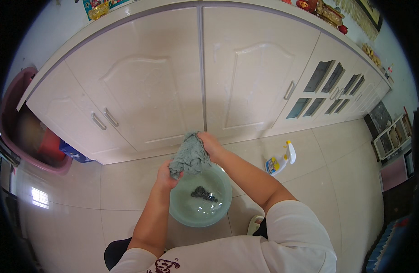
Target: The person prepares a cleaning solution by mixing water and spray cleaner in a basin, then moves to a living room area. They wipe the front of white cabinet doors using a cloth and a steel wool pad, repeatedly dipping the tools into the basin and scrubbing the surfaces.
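Observation:
A wet-looking grey-green cloth (191, 155) is stretched between my two hands, bunched and wrinkled. My left hand (168, 175) grips its lower left end, while my right hand (211, 146) pinches its upper right edge. Beneath the cloth stands a pale green plastic basin (175, 215) with water in it. A dark grey mesh scrubber or rag (203, 194) lies in the water. The cloth is above the basin's far rim, close in front of the cabinet doors.
Cream cabinets (155, 92) with metal handles run across the front. A white spray bottle (281, 158) with a yellow nozzle stands on the tiled floor (127, 191) to the right. At left, a pink tub (8, 136) holds a red container (52, 146), beside a blue box (74, 152). A white rack (392, 136) is far right.

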Motion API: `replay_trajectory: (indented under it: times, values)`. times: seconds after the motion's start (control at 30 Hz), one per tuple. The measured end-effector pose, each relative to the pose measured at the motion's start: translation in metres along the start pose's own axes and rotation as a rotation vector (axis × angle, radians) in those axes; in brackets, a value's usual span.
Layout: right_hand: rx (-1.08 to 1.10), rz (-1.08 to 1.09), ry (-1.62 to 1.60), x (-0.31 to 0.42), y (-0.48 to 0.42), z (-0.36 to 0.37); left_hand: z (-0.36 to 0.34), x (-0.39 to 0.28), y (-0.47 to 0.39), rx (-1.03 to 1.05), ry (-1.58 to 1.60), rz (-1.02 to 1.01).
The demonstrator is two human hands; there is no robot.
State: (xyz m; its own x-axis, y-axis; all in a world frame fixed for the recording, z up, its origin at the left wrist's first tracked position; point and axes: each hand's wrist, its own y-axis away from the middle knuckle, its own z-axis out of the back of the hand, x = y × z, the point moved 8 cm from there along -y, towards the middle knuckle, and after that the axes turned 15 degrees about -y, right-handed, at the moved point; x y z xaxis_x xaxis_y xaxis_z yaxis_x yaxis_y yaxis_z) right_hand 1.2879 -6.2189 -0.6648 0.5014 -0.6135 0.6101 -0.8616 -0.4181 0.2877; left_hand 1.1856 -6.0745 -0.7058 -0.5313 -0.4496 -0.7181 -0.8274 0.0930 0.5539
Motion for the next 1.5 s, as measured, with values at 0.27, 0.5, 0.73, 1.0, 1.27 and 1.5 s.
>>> replay_trajectory:
  times: [0.27, 0.5, 0.73, 1.0, 1.27, 1.5]
  values:
    - [-0.116, -0.043, -0.200, 0.023, 0.030, -0.019, -0.020, -0.001, 0.010, 0.016, 0.014, 0.009]
    - [-0.002, 0.044, -0.074, 0.027, 0.023, -0.015, -0.041, -0.032, 0.025, 0.219, 0.258, -0.139]
    - [-0.079, 0.219, -0.210, 0.054, 0.025, -0.010, -0.018, -0.044, 0.021, 0.059, 0.406, -0.258]
    - [-0.001, -0.061, 0.204, 0.012, 0.032, -0.025, -0.039, -0.065, 0.034, 0.016, 0.065, -0.406]
    - [0.341, 0.131, 0.781, 0.007, 0.068, -0.069, -0.086, -0.066, 0.051, 0.079, -0.445, -0.451]
    - [0.388, -0.160, 0.856, 0.000, 0.062, -0.063, -0.056, -0.073, 0.038, -0.151, -0.725, -0.568]
